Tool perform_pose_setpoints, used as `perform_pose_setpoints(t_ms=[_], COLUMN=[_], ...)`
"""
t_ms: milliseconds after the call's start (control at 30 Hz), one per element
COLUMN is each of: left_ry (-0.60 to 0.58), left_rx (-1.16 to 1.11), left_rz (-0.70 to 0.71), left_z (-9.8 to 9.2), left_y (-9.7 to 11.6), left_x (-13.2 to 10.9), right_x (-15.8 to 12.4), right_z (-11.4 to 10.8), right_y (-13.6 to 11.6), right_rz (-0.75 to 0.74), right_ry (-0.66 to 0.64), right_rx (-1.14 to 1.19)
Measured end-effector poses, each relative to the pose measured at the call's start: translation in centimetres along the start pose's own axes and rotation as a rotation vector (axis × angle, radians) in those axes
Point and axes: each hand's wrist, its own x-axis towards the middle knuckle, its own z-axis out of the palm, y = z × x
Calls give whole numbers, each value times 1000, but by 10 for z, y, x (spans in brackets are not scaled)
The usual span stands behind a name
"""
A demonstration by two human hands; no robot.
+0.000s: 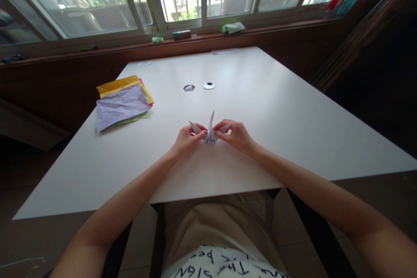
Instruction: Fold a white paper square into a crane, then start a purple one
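Between my two hands is a folded white paper crane (211,134), with one thin point standing upright and a pointed flap spread to either side. My left hand (189,138) pinches its left flap between thumb and fingers. On the other side, my right hand (235,135) pinches the right flap close to the body. Both hands are low over the white table (260,147), near its front edge. The fingers partly cover the lower folds of the crane.
A stack of coloured paper (124,104), with a creased pale sheet on top, lies at the table's left edge. Two round cable holes (209,86) sit beyond my hands. On the window sill are a small box (181,34) and a green-and-white packet (233,28).
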Motion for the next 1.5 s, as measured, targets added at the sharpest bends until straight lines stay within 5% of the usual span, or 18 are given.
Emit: perform_pose_setpoints(t_ms=[467,1500], left_ry=[22,15], left_rx=[-52,-8], left_rz=[44,47], left_z=[1,1], left_y=[-1,1], left_x=[-1,0], right_x=[-1,0], right_z=[2,2], right_y=[3,4], right_rz=[-133,-89], right_ry=[19,10], right_rx=[35,-16])
